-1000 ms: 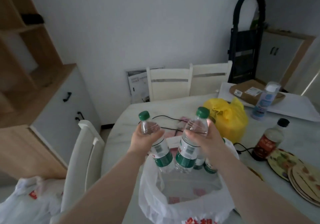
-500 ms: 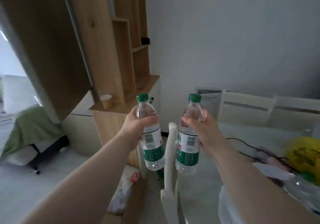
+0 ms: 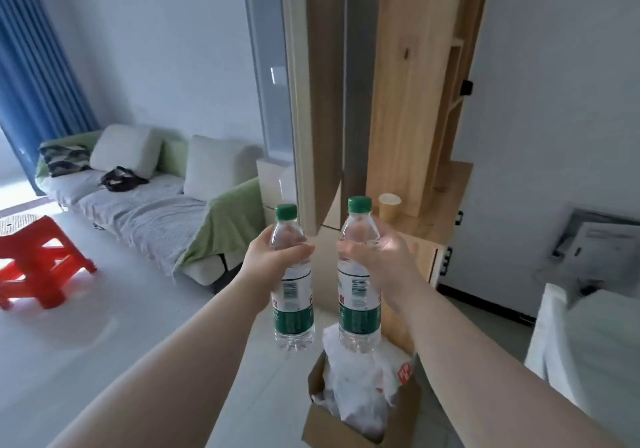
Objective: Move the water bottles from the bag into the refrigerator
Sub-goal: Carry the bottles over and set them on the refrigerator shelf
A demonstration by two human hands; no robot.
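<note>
The left hand [image 3: 268,264] grips the left bottle [image 3: 293,312], the right hand [image 3: 388,262] the right bottle [image 3: 359,316], both upright at mid-frame. They look full, so likely weighty and slick; the hold above the label seems sound.

Home living room: sofa [image 3: 145,201] with cushions, blue curtain [image 3: 38,66], wooden shelving [image 3: 415,101].

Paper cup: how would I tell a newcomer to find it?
Find the tall wooden cabinet mid-frame and drop to its low counter. The paper cup stands there, just right of the bottle in the right hand. Unlike that clear, green-capped bottle, it is tan and open-topped.
</note>
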